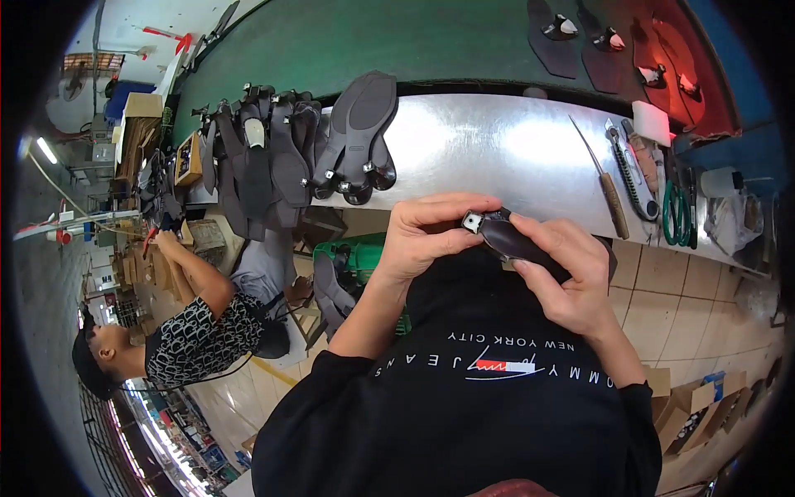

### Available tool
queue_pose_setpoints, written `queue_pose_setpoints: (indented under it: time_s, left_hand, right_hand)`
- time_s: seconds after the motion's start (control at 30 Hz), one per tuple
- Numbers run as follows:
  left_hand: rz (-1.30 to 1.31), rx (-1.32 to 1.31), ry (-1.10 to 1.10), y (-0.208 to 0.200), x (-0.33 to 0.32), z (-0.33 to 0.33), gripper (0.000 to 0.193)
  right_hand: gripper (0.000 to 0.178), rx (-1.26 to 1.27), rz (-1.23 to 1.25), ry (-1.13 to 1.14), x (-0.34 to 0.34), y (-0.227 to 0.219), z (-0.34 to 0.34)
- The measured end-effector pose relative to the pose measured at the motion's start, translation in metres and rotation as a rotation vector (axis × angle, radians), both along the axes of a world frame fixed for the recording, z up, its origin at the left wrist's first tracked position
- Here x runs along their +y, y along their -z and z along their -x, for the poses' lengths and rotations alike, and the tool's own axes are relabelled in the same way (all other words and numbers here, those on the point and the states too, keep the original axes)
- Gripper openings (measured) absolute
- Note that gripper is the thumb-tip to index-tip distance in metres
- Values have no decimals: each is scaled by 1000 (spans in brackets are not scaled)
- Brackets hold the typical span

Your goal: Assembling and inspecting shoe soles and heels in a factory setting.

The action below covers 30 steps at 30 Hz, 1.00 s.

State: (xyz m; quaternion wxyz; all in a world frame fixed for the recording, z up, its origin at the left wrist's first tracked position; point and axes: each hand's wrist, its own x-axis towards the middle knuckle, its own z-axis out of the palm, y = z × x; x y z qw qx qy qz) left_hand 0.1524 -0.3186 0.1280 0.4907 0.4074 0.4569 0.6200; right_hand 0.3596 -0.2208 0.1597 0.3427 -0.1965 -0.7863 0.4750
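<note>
My left hand (426, 236) and my right hand (567, 265) hold a dark shoe sole (517, 236) between them, close in front of my chest. The left thumb and fingers pinch its end, where a small shiny piece with a hole (473, 221) shows. My right fingers and thumb grip the body from the other side, hiding part of it. To the left, on the metal bench, lies a pile of dark shoe soles (356, 124) with shiny small heel pieces at their ends.
On the shiny metal bench (472, 141) at right lie a wooden-handled awl (611, 195), a utility knife (636, 178), green-handled scissors (677, 214) and a white block (651, 123). More soles (600, 50) lie on the green conveyor belt (439, 37). A co-worker (199, 331) sits at left; cardboard boxes (696, 406) stand lower right.
</note>
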Motion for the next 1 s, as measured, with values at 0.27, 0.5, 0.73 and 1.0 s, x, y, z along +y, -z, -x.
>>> queue_pose_setpoints:
  time_s: [0.27,0.5,0.73,1.0]
  left_hand:
    - [-109,19,57,2,-4,1,40]
    - [-103,71,107,3,-4,0,42]
    - [-16,119,103,1,-4,-3,44]
    - [253,-100,19,8,-11,-13,46]
  right_hand:
    - [45,-37,-158,31,1,1,2]
    - [41,-73,-228,38,-1,5,3]
    - [40,-164,-272,-11,2,2,5]
    - [33,-119,74,-21,2,26,7]
